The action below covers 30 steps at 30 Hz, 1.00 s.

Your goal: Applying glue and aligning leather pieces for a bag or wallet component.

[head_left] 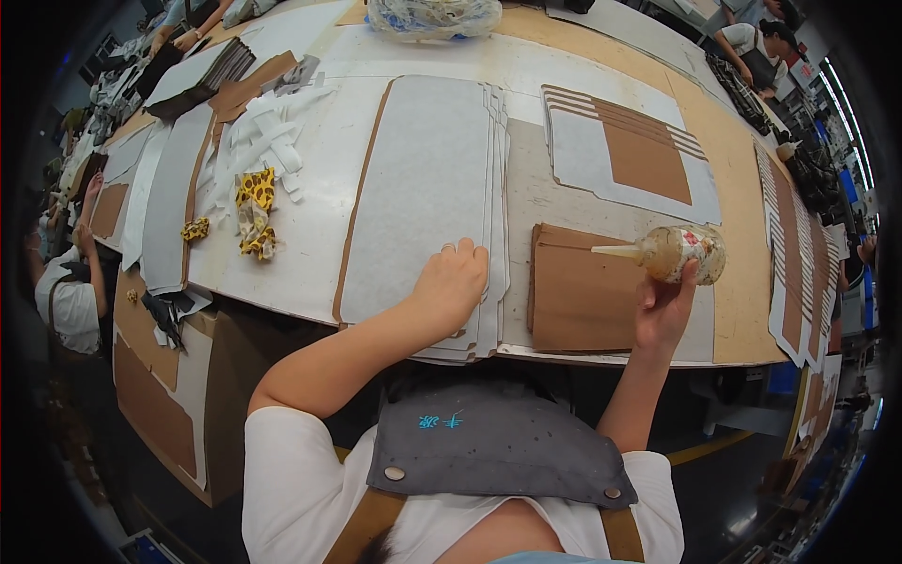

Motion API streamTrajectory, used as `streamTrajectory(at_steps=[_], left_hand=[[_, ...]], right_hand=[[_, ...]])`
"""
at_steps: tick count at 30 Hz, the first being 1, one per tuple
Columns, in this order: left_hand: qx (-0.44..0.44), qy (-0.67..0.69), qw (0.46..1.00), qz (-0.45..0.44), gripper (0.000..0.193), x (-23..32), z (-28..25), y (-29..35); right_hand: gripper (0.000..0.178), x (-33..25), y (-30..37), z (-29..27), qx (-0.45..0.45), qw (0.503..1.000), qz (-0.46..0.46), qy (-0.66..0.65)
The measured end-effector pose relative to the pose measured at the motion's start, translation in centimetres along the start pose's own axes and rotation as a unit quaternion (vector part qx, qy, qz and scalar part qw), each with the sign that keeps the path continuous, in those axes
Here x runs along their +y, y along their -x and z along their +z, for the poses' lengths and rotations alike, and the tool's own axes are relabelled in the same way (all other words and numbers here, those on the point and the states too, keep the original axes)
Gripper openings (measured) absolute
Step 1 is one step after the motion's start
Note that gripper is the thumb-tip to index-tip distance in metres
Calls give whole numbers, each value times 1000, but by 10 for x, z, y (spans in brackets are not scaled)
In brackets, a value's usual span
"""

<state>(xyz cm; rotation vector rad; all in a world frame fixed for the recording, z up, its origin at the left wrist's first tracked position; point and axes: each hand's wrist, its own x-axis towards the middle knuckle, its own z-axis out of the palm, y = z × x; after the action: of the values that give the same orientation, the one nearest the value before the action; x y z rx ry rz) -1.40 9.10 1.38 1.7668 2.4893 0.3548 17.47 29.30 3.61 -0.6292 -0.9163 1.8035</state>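
Observation:
My right hand (663, 315) grips a clear squeeze bottle (691, 254) with smeared, yellowish sides and a pale pointed nozzle. The bottle is tipped on its side, its nozzle facing left above a stack of brown sheets (573, 291). My left hand (456, 285) rests at the right edge of a large stack of white sheets (423, 179), whose right edges are fanned out in steps. Its fingers are curled together with a ring on one. The fingertips are turned away, so whether they pinch a sheet edge is hidden.
White-bordered brown panels (648, 160) lie overlapped at the back right. To the left are white strips (268, 141) and yellow spotted cloth scraps (256, 211). A plastic-wrapped bundle (434, 17) sits at the far edge. Other people work left and far right.

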Motion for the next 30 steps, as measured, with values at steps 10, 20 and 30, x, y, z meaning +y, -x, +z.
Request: streamTrajectory(at_steps=[10, 20, 30], left_hand=[[0, -5, 1000, -10, 27, 4, -5, -3], [13, 311, 949, -57, 28, -21, -40, -9], [-50, 348, 936, -26, 25, -16, -7, -7]], right_hand=[[46, -8, 2, -11, -5, 1000, -11, -4], [44, -4, -1, -10, -14, 1000, 5, 10], [43, 6, -2, 10, -23, 999, 6, 32]])
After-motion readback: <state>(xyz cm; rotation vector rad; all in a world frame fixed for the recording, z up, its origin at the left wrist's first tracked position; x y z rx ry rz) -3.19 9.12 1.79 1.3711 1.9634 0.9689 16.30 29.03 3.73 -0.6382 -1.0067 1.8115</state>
